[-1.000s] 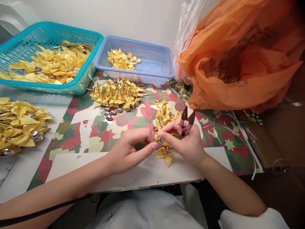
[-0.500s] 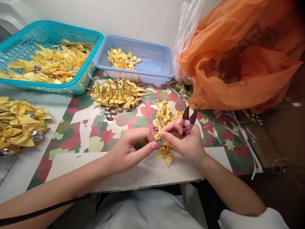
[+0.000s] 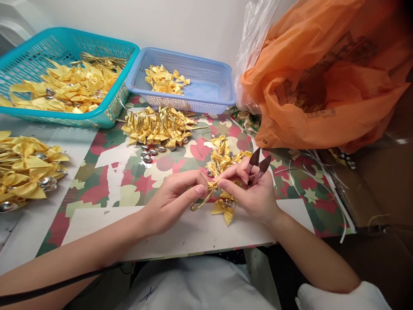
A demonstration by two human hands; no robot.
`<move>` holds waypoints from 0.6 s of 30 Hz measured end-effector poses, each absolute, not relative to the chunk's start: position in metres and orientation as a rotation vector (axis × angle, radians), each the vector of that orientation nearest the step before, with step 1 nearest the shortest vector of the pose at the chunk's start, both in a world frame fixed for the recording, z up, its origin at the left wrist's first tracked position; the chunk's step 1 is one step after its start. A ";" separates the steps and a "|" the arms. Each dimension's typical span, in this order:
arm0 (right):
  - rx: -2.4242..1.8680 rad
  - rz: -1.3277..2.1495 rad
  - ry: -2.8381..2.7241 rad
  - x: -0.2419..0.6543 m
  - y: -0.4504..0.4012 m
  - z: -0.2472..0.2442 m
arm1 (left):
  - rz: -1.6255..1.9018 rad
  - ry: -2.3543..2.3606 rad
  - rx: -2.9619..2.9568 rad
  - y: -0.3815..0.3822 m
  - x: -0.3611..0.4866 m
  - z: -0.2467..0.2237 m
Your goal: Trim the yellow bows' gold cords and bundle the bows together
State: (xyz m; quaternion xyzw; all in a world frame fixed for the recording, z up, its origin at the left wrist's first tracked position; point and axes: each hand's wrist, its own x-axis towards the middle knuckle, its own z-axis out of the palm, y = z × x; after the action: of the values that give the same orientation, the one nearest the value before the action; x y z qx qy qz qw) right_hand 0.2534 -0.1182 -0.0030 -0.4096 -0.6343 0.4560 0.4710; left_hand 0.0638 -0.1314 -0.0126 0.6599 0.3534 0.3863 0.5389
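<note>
At one tabletop (image 3: 137, 178) we are counting one orange bag (image 3: 342, 129), one teal basket (image 3: 106, 114), one blue basket (image 3: 180, 102). Right hand (image 3: 256, 193): fingers are holding one pair of snips (image 3: 254, 159), pinching one gold loop (image 3: 201, 203) between hands; left hand (image 3: 174, 200): grip, we cannot tell.

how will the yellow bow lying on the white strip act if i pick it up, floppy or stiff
The yellow bow is probably light, since it looks like thin ribbon. Its tips may flex easily, though they hold points, so likely not limp. Its sheen suggests it could slip a little.
</note>
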 end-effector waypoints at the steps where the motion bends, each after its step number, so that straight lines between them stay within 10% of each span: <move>1: -1.008 1.119 -1.555 0.253 -0.118 -0.003 | 0.916 0.841 1.544 -0.132 0.064 -0.013; 18: -0.847 0.608 -1.834 0.254 -0.122 -0.017 | 1.041 0.930 1.743 -0.134 0.066 -0.016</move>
State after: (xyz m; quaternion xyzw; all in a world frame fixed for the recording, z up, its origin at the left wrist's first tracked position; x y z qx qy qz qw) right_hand 0.2538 -0.1221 -0.0166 -0.3494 -0.7561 0.2506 0.4934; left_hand 0.0661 -0.1337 -0.0155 0.7014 0.3741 0.4188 0.4390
